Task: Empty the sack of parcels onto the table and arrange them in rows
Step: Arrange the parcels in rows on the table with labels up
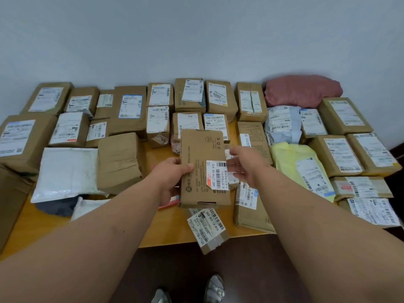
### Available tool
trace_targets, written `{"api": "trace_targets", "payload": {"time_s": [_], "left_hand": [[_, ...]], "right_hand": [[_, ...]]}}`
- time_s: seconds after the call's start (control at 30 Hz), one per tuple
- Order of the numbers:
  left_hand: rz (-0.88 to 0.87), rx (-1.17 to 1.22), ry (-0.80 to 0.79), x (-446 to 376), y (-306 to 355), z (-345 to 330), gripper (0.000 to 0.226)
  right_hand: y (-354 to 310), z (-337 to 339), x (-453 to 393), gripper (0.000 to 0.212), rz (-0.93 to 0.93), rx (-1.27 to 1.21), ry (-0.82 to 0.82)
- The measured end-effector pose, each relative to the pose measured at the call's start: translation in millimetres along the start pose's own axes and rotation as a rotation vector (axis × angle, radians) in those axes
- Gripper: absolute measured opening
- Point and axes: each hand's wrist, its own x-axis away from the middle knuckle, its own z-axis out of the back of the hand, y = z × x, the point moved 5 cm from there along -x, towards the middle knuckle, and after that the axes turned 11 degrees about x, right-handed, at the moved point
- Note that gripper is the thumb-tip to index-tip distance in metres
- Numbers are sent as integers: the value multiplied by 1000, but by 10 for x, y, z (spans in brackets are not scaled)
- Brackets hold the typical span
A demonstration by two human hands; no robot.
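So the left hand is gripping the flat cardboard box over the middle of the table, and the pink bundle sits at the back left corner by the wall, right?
Not quite. The left hand does grip the flat cardboard box over the middle of the table, but the pink bundle sits at the back right by the wall, not the left. The head view shows it.

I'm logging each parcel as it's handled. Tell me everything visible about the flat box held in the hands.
The flat box is brown cardboard, long and thin, with printed text, recycling marks and a white barcode label partly peeled at one corner. It is held above the table, long side pointing away. The left hand grips its left edge, thumb on top; the right hand touches its right edge by the label.
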Motion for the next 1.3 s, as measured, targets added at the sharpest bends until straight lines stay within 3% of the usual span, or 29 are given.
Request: {"api": "trace_targets", "payload": {"time_s": [0.1,0.23,0.37,0.53,0.73,0.9,1.1,1.3], "left_hand": [[-3,-25,-9,-1,-52,-162,24],[28,-74,-73,9,-194,-436,23],[23,-113,-111,24,-254,-656,26],[-146,-440,-64,-22,-257,-779,54],[-228,-610,-46,-13,-308,-876,45],[-305,-933,-33,22,-418,-743,42],[-283,-1523,-285,149,-869,-504,74],[-245,-1708,-380,196,-1112,-172,101]], "right_hand": [[148,255,-25,13,-59,-26,89],[316,262,34,13,-64,55,-135],[453,370,-10,26,-51,69,-113],[609,649,41,26,-81,66,-62],[760,801,111,24,-123,-31,6],[840,866,237,21,-162,42,137],[921,786,343,20,-190,113,233],[893,596,400,19,-152,32,292]]}}
